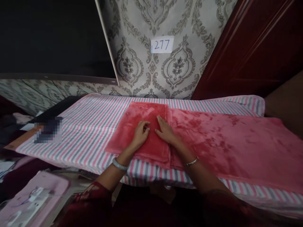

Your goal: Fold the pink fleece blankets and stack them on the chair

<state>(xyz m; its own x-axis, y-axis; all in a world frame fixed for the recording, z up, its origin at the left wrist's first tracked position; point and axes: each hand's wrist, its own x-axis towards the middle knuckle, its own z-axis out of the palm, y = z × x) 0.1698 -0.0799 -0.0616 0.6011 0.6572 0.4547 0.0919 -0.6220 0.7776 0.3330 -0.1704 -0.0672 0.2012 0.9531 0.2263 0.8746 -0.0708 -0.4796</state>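
A plush pinkish-red blanket (227, 145) lies on the striped cloth, its left part folded over into a layered panel and the rest stretched flat to the right. On the folded panel rests my left hand (141, 135), its fingers curled and slightly apart with nothing seen in them. My right hand (164, 130) lies on the same panel near its right edge, fingers stretched out and thumb apart. A small gap separates the two hands. The palms' undersides are hidden.
Pink, grey and white striped cloth (82, 126) covers the table. A large dark screen (54, 37) stands at the back left, a dark red wooden panel (251, 50) at the right. A paper label marked 277 (162, 44) is on the wall. A pink case (35, 195) sits lower left.
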